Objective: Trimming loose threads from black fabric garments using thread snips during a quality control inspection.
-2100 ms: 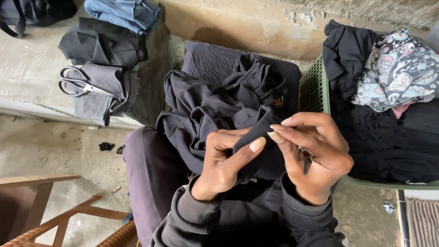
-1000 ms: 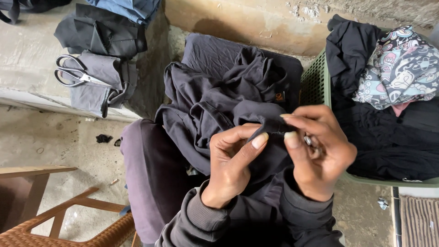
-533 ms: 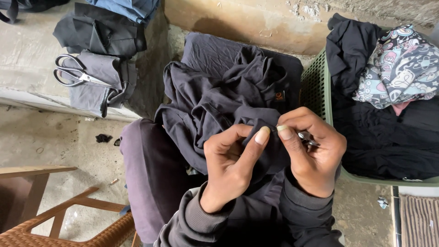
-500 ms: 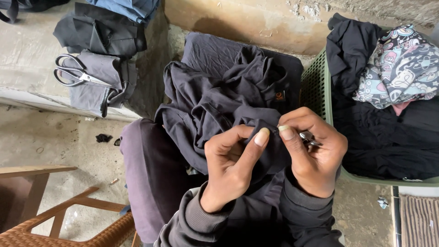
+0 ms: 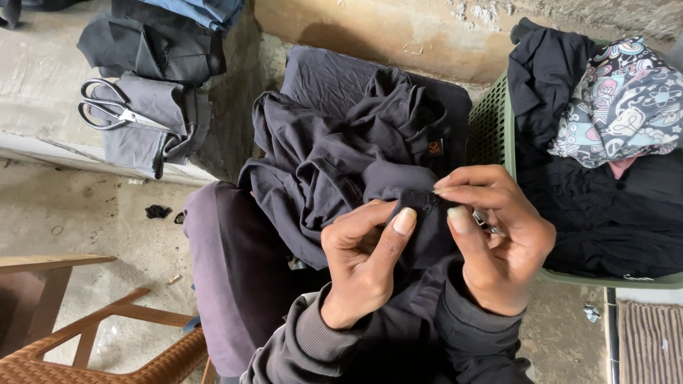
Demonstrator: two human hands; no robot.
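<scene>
**Dark Garment Pinched Between Both Hands**

A fold of the dark garment was pinched between thumb and fingers of the left hand and of the right hand, fingertips nearly touching. A small metal tool was partly seen in the right palm; its kind could not be told. The garment was draped over the lap. A green basket of clothes was seen at the right. Scissors were laid on folded grey cloth on the concrete ledge, upper left.
</scene>
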